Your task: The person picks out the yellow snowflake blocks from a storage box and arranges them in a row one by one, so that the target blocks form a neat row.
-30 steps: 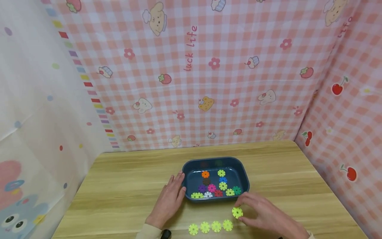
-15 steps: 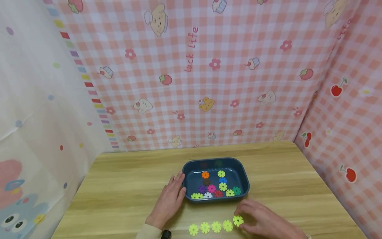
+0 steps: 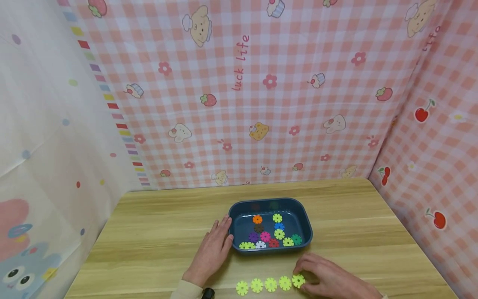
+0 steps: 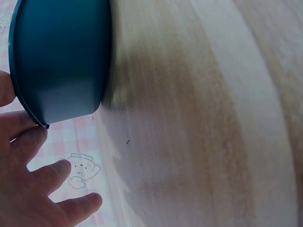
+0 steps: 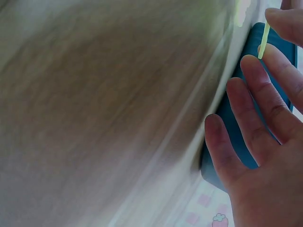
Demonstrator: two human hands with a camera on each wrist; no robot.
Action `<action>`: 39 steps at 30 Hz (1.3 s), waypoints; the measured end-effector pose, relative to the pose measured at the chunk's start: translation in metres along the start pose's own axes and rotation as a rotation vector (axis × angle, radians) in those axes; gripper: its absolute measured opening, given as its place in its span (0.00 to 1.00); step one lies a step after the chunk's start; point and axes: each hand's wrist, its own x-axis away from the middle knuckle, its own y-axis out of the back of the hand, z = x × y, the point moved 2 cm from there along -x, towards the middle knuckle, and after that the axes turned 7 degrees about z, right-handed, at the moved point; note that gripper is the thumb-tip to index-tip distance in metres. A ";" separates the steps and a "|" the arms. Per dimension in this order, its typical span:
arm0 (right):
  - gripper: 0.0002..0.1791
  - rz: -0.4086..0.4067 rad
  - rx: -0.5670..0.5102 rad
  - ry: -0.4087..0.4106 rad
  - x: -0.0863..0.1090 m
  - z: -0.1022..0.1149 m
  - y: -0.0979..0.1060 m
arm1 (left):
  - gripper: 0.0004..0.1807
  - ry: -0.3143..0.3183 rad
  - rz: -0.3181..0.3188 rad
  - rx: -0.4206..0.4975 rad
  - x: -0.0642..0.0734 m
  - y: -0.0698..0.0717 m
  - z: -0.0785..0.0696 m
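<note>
My right hand (image 3: 323, 275) pinches a yellow-green notched plastic disc (image 3: 298, 281) by its edge, between thumb and forefinger. In the right wrist view the disc (image 5: 264, 41) appears edge-on between those fingertips, the other fingers spread. It is at the right end of a row of several matching yellow-green discs (image 3: 270, 284) on the table. My left hand (image 3: 210, 252) lies with straight fingers against the left side of a dark blue tray (image 3: 307, 226). In the left wrist view the fingertips of that hand (image 4: 28, 175) meet the tray's rim (image 4: 13, 56).
Inside the tray lie several notched discs, among them an orange disc (image 3: 257, 219), a blue disc (image 3: 279, 226), a white disc (image 3: 260, 244) and a green disc (image 3: 296, 239). Patterned cloth (image 3: 231, 112) stands behind the wooden table (image 3: 168, 224) and along both sides.
My right hand has moved down toward the near edge with the pinched disc, bringing it from near the tray to the right end of the row. The left hand has stayed put.
</note>
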 end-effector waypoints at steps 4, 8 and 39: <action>0.11 0.005 0.017 0.023 -0.001 -0.003 -0.001 | 0.28 0.000 -0.002 -0.003 0.000 0.000 0.000; 0.10 -0.032 0.114 0.083 -0.001 -0.003 -0.002 | 0.28 0.008 0.002 -0.006 0.000 0.001 0.000; 0.15 -0.011 0.148 -0.012 -0.007 -0.005 0.000 | 0.28 0.016 0.010 -0.011 -0.001 0.000 0.000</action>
